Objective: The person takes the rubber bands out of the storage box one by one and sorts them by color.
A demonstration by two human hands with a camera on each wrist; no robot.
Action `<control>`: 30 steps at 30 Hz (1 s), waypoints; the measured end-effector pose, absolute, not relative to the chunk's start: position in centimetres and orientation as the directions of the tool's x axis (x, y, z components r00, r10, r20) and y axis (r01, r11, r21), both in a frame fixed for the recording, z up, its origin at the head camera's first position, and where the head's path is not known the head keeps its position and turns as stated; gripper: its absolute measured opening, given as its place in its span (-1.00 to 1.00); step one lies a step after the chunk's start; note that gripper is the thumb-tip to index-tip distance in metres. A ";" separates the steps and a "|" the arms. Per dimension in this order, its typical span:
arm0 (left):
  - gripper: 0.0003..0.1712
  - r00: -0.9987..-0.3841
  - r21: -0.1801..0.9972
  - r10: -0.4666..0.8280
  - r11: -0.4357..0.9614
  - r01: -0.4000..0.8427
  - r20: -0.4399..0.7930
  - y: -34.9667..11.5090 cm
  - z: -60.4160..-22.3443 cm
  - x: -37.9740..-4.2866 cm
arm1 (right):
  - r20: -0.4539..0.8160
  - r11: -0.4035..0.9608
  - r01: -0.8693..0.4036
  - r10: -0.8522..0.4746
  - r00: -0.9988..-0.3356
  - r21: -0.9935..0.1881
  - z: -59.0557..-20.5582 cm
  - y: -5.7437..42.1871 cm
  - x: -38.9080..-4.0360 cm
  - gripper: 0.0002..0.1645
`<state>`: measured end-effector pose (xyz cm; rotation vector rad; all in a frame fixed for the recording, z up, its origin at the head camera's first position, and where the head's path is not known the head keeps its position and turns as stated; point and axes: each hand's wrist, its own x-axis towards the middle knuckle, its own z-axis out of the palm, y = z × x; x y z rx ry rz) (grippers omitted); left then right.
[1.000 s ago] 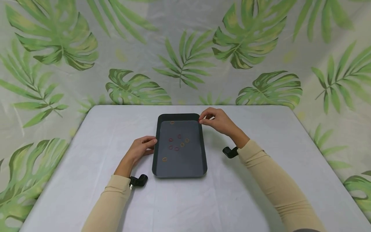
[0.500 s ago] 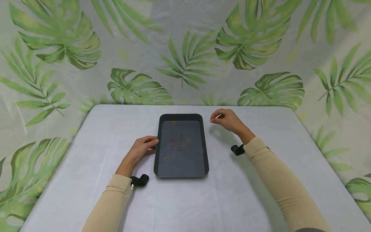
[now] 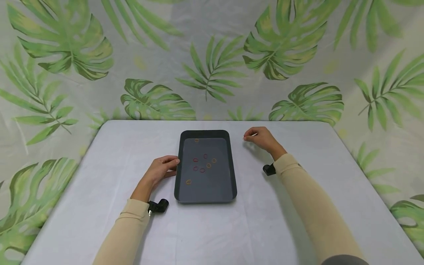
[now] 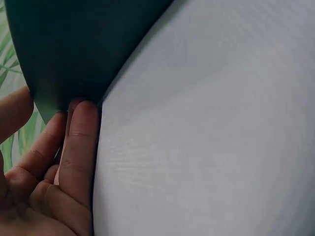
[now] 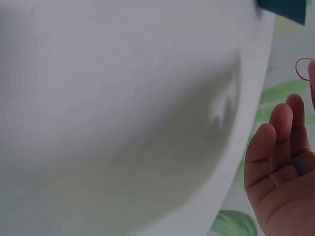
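Pinching a thin red loop point(image 5: 297, 71) between the fingertips, the right hand point(image 3: 261, 139) hangs right of centre in the head view, above the surface and beyond the tray's upper right corner. A fingertip grip probably suits so slight a ring, leaving most of its curve exposed; in the right wrist view the other fingers stand loosely bent, apart from it.

The left hand point(image 3: 157, 171) grips the middle of the tray's left side, its thumb at the rim and its fingers against the outer wall, presumably to steady the tray without covering its floor.

Between the hands, the dark tray point(image 3: 210, 191) lies flat, long side running up the frame, perhaps so that both hands can reach it easily. Four reddish loops point(image 3: 202, 170) cluster near its middle, with two orange loops point(image 3: 208, 165) just to their right. One more orange loop lies near the tray's top edge, another toward its lower left, all flat and apart.

Around it spreads the white surface point(image 3: 205, 235), with a leaf-patterned cloth point(image 3: 212, 22) behind.
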<state>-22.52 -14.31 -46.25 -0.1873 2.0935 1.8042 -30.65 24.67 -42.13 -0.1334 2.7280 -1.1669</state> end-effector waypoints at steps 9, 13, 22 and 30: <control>-0.51 -0.925 0.928 0.133 0.166 -0.332 -0.355 -14.2 -46.4 -22.4 | -0.184 0.699 0.059 -0.105 -0.977 -0.712 -44.0 24.0 -31.4 -0.78; -0.50 -0.929 0.933 0.136 0.161 -0.321 -0.343 -14.3 -46.5 -22.4 | -0.158 0.708 0.044 -0.096 -0.983 -0.705 -44.4 23.5 -31.5 -0.79; -0.54 -0.929 0.936 0.144 0.147 -0.321 -0.341 -14.3 -46.4 -22.5 | -0.144 0.730 0.020 -0.108 -0.984 -0.683 -44.4 22.9 -31.5 -0.79; -0.52 -0.933 0.940 0.153 0.150 -0.305 -0.327 -14.3 -46.4 -22.4 | -0.147 0.746 0.028 -0.094 -0.985 -0.665 -45.2 23.0 -31.6 -0.80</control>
